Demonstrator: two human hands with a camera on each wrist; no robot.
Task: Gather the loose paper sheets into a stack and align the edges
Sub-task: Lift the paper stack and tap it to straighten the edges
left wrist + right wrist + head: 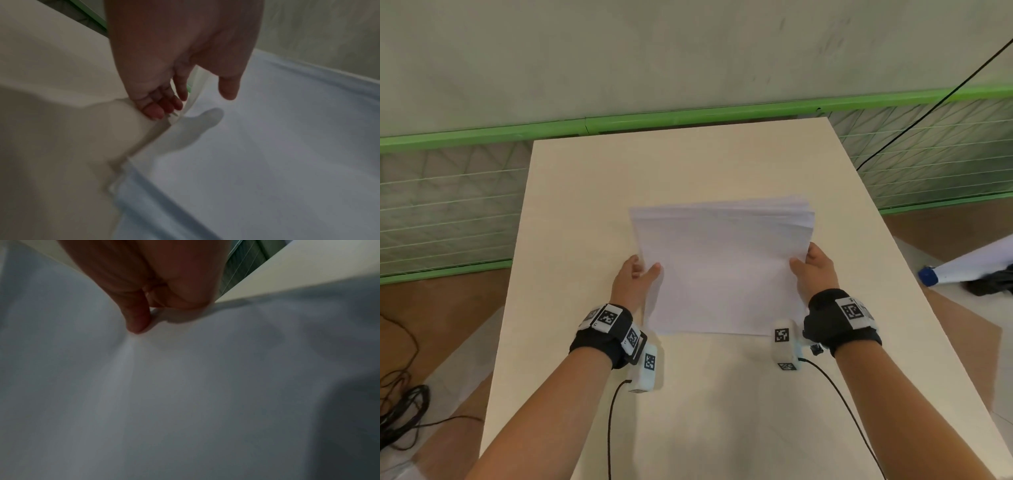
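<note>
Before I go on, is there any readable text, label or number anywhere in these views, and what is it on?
No readable words or numbers in any view.
Paper stack: top sheet blank.
Left wristband and right wristband: black-and-white square code patterns only, no letters.
White units by the wrists: the same kind of code squares, no text.
Blue-capped white object at right: too blurred to tell.

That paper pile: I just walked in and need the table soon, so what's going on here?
A person is squaring up a stack of white paper on the table. The left hand holds the stack's left edge, thumb on top, and the right hand holds the right edge the same way. The sheets are already gathered into one pile, but the far right corner is fanned out, so the edges are not yet aligned.
</note>
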